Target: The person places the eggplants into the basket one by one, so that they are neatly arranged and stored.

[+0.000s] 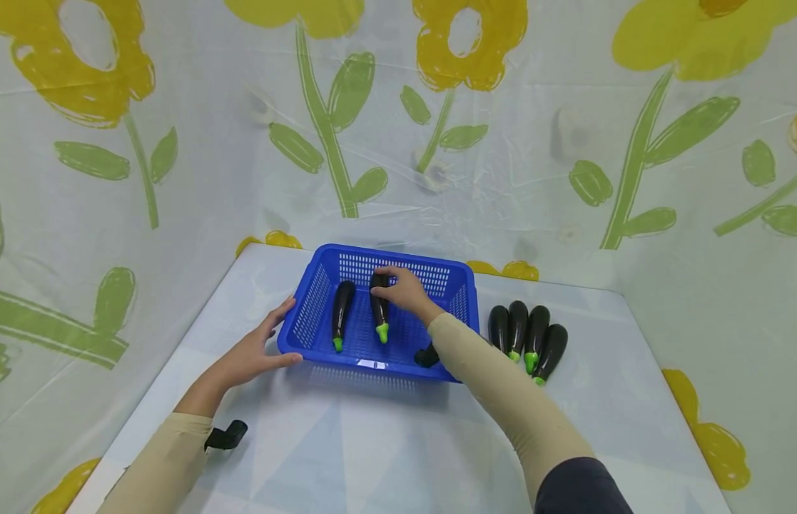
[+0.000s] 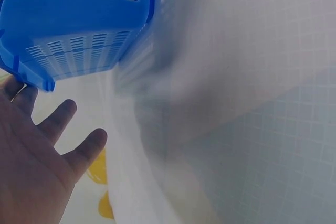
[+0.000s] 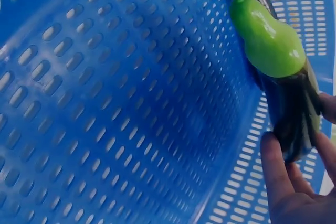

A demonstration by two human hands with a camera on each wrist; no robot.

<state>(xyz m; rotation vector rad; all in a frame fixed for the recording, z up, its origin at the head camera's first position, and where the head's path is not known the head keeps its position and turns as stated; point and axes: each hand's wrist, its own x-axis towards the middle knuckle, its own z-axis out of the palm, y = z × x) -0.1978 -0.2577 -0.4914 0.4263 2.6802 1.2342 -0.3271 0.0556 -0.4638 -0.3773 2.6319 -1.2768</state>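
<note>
My right hand [image 1: 404,288] grips the upper end of a dark eggplant [image 1: 380,314] with a bright green stem end. In the right wrist view, fingertips and thumb close around that eggplant [image 3: 286,103], its green cap [image 3: 275,51] toward the camera. It is inside the blue plastic basket [image 1: 379,365], where a second eggplant [image 1: 342,310] lies to its left, partly hidden behind it in the right wrist view. At the basket's left front corner, my left hand [image 1: 253,353] spreads its fingers along the rim [image 2: 31,72], thumb at the front edge.
Several more eggplants [image 1: 526,335] lie side by side on the table, right of the basket. Black wrist-camera mounts [image 1: 227,435] stick out from the sleeves. A flower-printed curtain [image 1: 514,164] stands behind the white and pale-blue table [image 1: 385,457].
</note>
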